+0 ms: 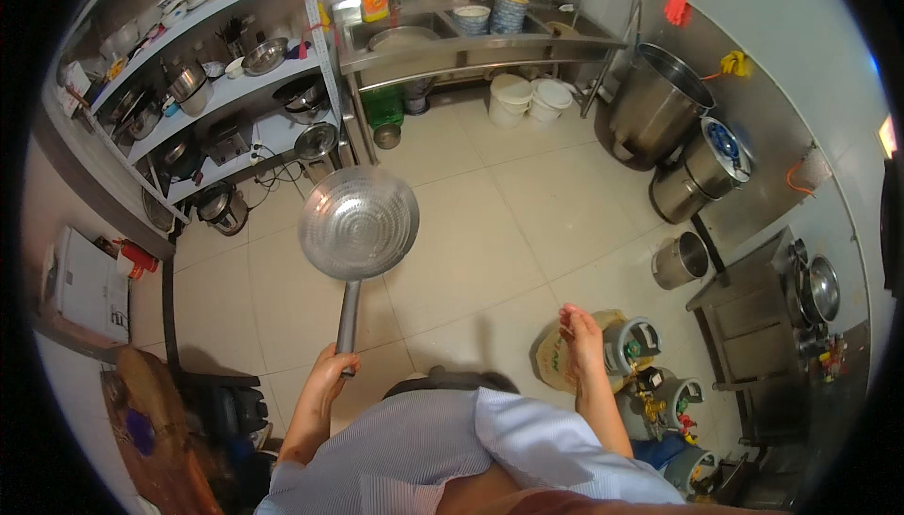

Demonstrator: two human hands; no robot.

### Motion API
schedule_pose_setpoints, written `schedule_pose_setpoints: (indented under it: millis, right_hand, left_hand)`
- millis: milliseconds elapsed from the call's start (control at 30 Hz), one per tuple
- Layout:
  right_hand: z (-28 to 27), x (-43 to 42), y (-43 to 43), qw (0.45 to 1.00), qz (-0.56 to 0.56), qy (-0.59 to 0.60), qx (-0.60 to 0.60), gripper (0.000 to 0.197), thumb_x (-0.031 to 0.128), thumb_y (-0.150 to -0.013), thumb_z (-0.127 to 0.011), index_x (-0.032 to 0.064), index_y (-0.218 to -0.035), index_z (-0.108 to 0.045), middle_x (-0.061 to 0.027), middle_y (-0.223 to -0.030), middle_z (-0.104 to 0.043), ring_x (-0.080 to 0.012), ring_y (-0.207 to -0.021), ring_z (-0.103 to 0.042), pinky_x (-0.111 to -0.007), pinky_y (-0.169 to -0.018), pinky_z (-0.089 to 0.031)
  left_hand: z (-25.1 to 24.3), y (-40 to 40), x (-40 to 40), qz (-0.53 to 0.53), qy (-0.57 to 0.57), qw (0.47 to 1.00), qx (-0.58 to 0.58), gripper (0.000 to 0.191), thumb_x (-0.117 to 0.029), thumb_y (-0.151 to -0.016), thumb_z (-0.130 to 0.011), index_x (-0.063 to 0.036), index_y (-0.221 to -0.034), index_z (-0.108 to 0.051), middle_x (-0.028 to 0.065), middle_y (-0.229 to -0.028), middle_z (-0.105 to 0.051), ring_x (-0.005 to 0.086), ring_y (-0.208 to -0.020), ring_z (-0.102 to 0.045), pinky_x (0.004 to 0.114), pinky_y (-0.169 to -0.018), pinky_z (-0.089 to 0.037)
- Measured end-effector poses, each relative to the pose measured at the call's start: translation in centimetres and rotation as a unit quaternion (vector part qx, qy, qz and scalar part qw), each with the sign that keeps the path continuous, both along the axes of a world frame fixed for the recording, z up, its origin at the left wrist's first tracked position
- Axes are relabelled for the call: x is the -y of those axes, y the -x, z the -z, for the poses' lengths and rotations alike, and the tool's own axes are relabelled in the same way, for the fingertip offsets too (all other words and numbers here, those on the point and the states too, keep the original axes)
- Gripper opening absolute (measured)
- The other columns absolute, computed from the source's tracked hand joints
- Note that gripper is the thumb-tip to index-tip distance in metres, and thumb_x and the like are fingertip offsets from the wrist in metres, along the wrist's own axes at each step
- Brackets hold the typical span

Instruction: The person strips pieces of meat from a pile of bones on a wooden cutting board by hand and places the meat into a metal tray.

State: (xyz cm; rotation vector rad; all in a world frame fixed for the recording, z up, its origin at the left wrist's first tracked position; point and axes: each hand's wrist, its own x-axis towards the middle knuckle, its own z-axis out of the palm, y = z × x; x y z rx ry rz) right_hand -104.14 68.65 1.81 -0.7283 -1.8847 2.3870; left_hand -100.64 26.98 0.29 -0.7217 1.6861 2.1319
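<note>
A round metal pan-like utensil (359,222) with concentric rings of what look like small holes is held out over the tiled floor. My left hand (330,368) is closed around the lower end of its long metal handle (347,317). To the right, my right hand (583,331) is raised with nothing in it, its fingers slightly bent and close together. Beneath that hand a yellowish sack (554,360) sits on the floor, next to a gas cylinder (632,342).
Shelves (212,98) of cookware stand at the upper left. A steel sink counter (473,49) with stacked bowls (510,14) runs along the back. Large steel pots (653,109) and a smaller pot (679,261) line the right. More gas cylinders (681,402) stand close at lower right.
</note>
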Motion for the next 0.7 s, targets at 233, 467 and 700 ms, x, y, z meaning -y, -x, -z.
schedule_pose_setpoints:
  millis: [233, 467, 700]
  right_hand:
    - [3.0, -2.6, 11.0, 0.998, 0.041, -0.004, 0.044, 0.021, 0.022, -0.085, -0.047, 0.0088, -0.099, -0.053, -0.0007, -0.094, -0.055, -0.0102, -0.084, -0.049, -0.025, -0.074, -0.039]
    - [2.3, -4.6, 26.3, 0.997, 0.053, -0.009, 0.054, 0.020, 0.021, -0.085, -0.045, 0.0094, -0.099, -0.053, -0.0009, -0.093, -0.055, -0.0105, -0.084, -0.048, -0.027, -0.076, -0.038]
    - [0.1, -5.2, 38.0, 1.000, 0.021, -0.007, 0.004, 0.017, 0.018, -0.085, -0.046, 0.0093, -0.097, -0.054, -0.0002, -0.096, -0.054, -0.0108, -0.087, -0.048, -0.027, -0.077, -0.038]
  left_hand:
    - [0.0, 12.8, -1.8, 0.004, -0.081, 0.996, -0.026, 0.017, -0.003, -0.067, -0.053, 0.0013, -0.081, -0.045, 0.0074, -0.063, -0.048, 0.0155, -0.055, -0.046, 0.027, -0.052, -0.038]
    - [-1.3, 27.3, -4.7, -0.005, -0.081, 0.996, -0.032, 0.015, -0.002, -0.068, -0.051, 0.0025, -0.081, -0.046, 0.0075, -0.061, -0.047, 0.0159, -0.054, -0.046, 0.027, -0.051, -0.038]
    - [-4.1, 42.2, -6.1, 0.001, -0.121, 0.992, -0.037, 0.020, -0.005, -0.066, -0.054, 0.0032, -0.083, -0.047, 0.0070, -0.060, -0.046, 0.0169, -0.054, -0.045, 0.027, -0.052, -0.038]
